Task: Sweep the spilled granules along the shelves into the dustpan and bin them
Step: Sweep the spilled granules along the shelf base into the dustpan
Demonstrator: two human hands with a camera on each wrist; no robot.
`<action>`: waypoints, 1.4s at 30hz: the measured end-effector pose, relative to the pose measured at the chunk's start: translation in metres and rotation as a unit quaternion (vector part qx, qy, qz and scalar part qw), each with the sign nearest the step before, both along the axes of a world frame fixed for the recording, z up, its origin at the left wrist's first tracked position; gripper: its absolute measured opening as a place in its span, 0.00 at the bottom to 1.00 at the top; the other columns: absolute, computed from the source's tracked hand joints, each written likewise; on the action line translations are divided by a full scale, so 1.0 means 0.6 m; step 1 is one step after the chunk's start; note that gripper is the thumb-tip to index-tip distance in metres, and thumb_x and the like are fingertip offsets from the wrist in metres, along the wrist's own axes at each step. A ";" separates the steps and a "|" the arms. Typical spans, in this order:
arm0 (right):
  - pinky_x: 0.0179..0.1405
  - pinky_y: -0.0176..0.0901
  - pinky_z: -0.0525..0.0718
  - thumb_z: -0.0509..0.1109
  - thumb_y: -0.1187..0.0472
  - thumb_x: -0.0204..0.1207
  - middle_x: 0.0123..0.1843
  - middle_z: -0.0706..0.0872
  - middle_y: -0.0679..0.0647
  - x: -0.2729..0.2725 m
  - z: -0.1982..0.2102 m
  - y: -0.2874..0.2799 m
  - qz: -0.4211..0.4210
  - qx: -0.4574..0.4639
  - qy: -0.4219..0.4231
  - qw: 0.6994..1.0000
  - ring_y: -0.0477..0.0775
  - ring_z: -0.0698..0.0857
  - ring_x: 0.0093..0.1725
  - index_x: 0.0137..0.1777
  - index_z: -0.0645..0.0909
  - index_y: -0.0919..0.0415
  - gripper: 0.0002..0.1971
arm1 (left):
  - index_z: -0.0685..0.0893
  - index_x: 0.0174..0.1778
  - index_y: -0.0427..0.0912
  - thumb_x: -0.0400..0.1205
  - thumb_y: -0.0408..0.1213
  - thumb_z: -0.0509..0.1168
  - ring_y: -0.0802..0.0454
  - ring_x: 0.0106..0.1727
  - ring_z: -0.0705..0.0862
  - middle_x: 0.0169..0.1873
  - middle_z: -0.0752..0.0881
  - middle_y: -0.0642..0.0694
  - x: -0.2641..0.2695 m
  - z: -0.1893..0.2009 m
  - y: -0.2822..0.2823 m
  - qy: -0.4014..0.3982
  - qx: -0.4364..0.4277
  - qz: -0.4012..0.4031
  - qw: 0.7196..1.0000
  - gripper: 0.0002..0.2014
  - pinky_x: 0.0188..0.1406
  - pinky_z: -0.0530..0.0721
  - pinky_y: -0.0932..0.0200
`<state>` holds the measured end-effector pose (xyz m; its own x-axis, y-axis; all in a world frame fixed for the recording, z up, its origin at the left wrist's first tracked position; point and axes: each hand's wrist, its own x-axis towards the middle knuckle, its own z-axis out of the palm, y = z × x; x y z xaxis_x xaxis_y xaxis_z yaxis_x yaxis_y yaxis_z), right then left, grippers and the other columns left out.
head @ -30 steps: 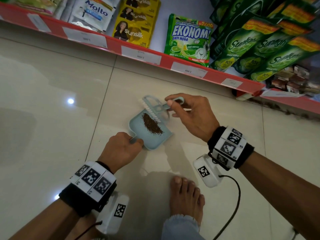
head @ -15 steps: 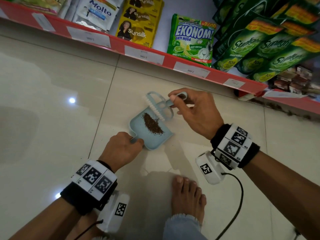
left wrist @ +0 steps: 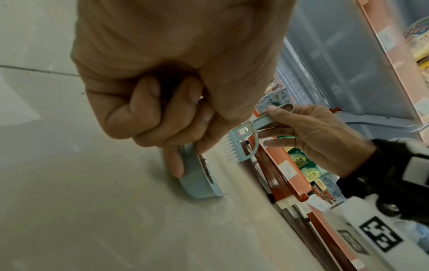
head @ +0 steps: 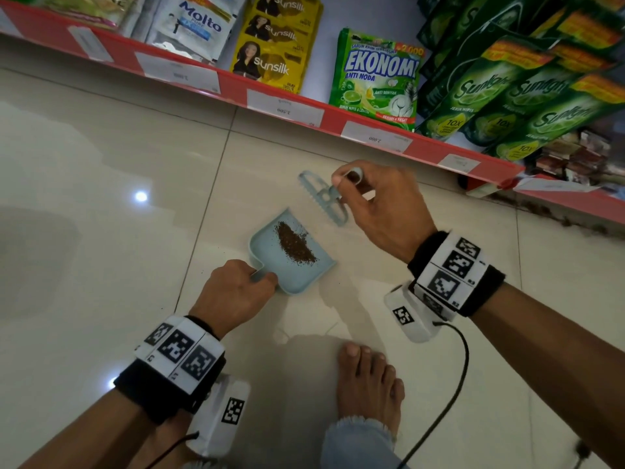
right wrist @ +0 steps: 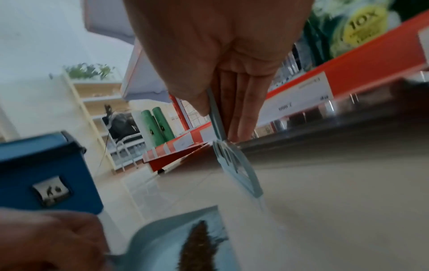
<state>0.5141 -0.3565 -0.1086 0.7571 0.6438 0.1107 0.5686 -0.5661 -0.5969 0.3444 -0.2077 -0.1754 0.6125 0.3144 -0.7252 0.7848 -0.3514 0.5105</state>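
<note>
The floor [head: 84, 184] is glossy pale tile; a red-edged shelf [head: 233, 88] of detergent and shampoo sachets runs along its far edge, and a blue bin [right wrist: 44, 172] stands nearby. The dustpan [head: 270, 255] lies flat on the tile, its mouth toward the shelf, with the granules [head: 296, 246] heaped inside — the sweeping step appears nearly complete. The left hand [head: 233, 294] is clenched round the dustpan's handle. The right hand [head: 378, 211] pinches the brush [head: 324, 198], raised just beyond the mouth. Dark specks remain under the shelf edge at right. Next move, by judgement: lift the pan level and carry it to the bin.
</note>
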 end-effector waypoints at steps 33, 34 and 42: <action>0.43 0.51 0.87 0.61 0.50 0.87 0.42 0.90 0.51 -0.018 -0.010 0.010 0.093 -0.174 -0.055 0.979 0.53 0.87 0.38 0.52 0.86 0.56 0.15 | 0.89 0.47 0.24 0.83 0.48 0.66 0.46 0.33 0.80 0.33 0.86 0.28 -0.013 -0.015 0.016 -0.078 0.026 0.012 0.997 0.24 0.32 0.73 0.58; 0.43 0.50 0.87 0.61 0.50 0.87 0.41 0.91 0.52 -0.027 -0.013 0.010 0.108 -0.162 -0.028 0.981 0.52 0.88 0.37 0.52 0.86 0.57 0.15 | 0.89 0.47 0.24 0.83 0.48 0.66 0.46 0.33 0.79 0.32 0.86 0.29 -0.014 -0.016 0.015 -0.079 0.026 0.012 0.996 0.24 0.33 0.73 0.58; 0.39 0.52 0.86 0.61 0.48 0.86 0.42 0.90 0.48 -0.015 -0.001 0.011 0.061 -0.115 -0.104 0.986 0.53 0.87 0.37 0.54 0.85 0.53 0.13 | 0.89 0.47 0.23 0.83 0.48 0.65 0.46 0.33 0.79 0.30 0.82 0.37 -0.020 -0.014 0.017 -0.078 0.026 0.017 0.996 0.25 0.33 0.72 0.58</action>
<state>0.5054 -0.3497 -0.1090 0.6486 0.7551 0.0952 0.7373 -0.5924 -0.3247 0.3326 -0.1978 -0.1839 0.7050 0.3712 -0.6043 0.7091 -0.3556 0.6088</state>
